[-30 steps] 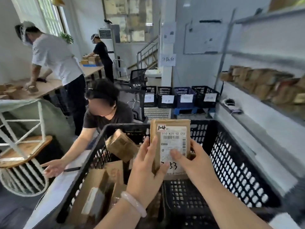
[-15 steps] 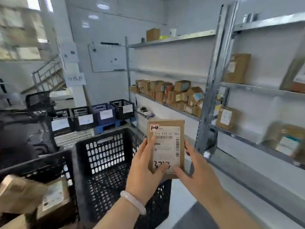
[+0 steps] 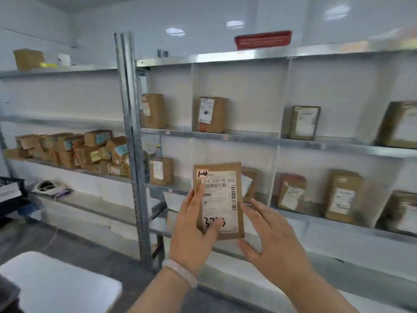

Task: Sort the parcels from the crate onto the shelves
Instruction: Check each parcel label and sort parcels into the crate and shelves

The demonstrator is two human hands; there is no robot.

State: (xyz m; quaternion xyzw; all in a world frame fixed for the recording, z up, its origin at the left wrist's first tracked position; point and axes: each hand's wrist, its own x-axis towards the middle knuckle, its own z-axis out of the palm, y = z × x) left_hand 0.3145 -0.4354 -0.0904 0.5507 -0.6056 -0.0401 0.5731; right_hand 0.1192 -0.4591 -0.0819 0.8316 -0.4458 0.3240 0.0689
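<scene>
**A:** What do we have in front of us?

**B:** The shelves (image 3: 248, 137), grey steel, run wide across our view. We'll take the upright post (image 3: 132, 154) as our mark. Left of it, a heap of small cartons (image 3: 72, 150) lies jumbled on one level. Right of it the bays are divided and hold standing parcels (image 3: 209, 115), set apart with labels facing out. We'd guess that is so each can be read from the aisle.

**A:** And our own parcel?

**B:** The flat brown parcel (image 3: 217, 199) is in the air, right of the post and in front of the lower bays, not yet on any shelf. We hold it upright with its label toward us, likely to read it.

**A:** Which hand has it?

**B:** Our left hand (image 3: 191, 236) grips it, with the thumb across the lower label and a finger up the left edge. The other fingers are hidden behind. Our right hand (image 3: 270, 238) is spread open just beside the right edge, and we cannot tell whether it touches.

**A:** Where should it go?

**B:** The red-framed sticker (image 3: 202, 173) at its top corner reads "1-4". We judge that this names a bay, so matching it comes next.
</scene>
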